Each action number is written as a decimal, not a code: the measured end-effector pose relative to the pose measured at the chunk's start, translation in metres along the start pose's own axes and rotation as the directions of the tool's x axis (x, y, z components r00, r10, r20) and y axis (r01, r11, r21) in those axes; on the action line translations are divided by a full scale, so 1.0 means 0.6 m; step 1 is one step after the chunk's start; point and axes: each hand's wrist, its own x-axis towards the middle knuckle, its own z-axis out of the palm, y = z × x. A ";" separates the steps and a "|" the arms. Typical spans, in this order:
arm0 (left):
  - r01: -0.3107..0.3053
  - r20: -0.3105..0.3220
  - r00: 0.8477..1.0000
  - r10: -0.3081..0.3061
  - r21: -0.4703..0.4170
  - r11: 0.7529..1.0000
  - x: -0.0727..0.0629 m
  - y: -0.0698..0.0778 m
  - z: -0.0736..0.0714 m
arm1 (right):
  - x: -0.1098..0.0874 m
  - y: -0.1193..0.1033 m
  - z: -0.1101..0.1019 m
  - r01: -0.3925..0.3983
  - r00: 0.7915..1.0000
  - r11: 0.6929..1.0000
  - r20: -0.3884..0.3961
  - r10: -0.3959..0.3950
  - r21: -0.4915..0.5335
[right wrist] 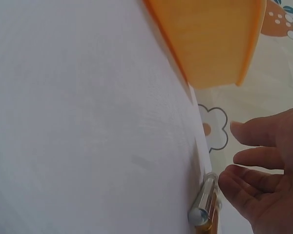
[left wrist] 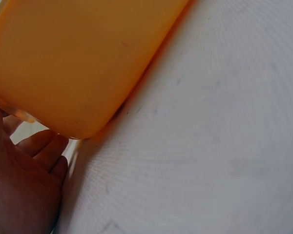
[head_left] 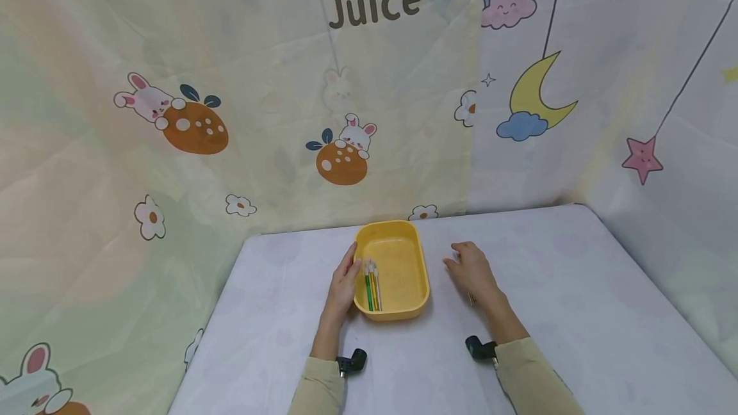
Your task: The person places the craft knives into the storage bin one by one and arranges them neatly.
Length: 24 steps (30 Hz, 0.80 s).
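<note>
A yellow plastic tray [head_left: 398, 284] sits on the table, with several slim pens or pencils [head_left: 372, 287], green, yellow and pale, lying along its left side. My left hand [head_left: 343, 284] holds the tray's left side, thumb at the rim and fingers along the outer wall. Seen from the left wrist, the fingers [left wrist: 46, 148] bend beside the tray's corner [left wrist: 73, 87]. To the tray's right, my right hand [head_left: 475, 272] hovers low with fingers loosely bent and apart. Close beneath it lie slim rods [right wrist: 205, 202], one clear with a rounded end, one amber; the hand mostly covers them from above.
A white cloth covers the table [head_left: 553, 274], whose back edge meets a printed fabric wall [head_left: 259, 114] with rabbits and flowers. Another printed sheet [head_left: 605, 101] hangs at the right. Each wrist carries a small black camera [head_left: 480, 348].
</note>
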 end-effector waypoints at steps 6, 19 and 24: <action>-0.005 -0.003 1.000 0.005 -0.006 1.000 0.000 -0.002 0.000 | -0.002 0.004 -0.004 0.028 1.000 1.000 -0.012 -0.028 -0.011; 0.006 0.004 1.000 -0.006 -0.025 1.000 0.002 -0.001 0.001 | -0.008 -0.005 0.002 0.009 1.000 1.000 0.030 -0.008 -0.024; 0.000 0.001 1.000 0.000 -0.013 1.000 0.000 -0.001 0.000 | -0.008 -0.009 0.006 -0.012 0.999 0.999 0.048 0.013 -0.033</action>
